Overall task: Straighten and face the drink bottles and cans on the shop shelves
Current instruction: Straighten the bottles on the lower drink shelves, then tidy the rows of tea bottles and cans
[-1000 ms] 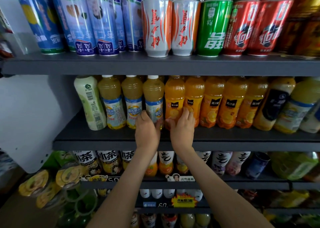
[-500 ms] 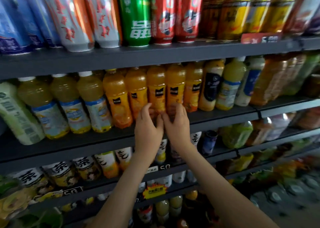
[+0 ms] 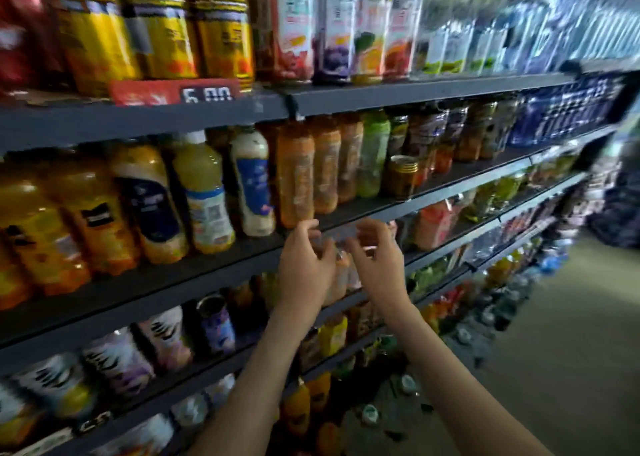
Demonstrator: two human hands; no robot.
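Matt dark grey metal shelf edge (image 3: 207, 275), glossy clear plastic juice bottles (image 3: 204, 192), shiny yellow metal cans (image 3: 156, 29), glossy printed cartons (image 3: 336, 25).

The picture is blurred by motion. The left grip (image 3: 306, 265) and the right grip (image 3: 377, 261) are raised side by side, close to the front edge of the middle shelf (image 3: 207, 275). Their fingers are loosely curled and nothing is seen inside them. Just above them stand orange bottles (image 3: 296, 178). Left of these are a white bottle with blue label (image 3: 252, 185) and a yellow bottle with white cap (image 3: 204, 195). On the upper shelf, gold cans (image 3: 162, 29) stand behind a red price tag (image 3: 173, 91).
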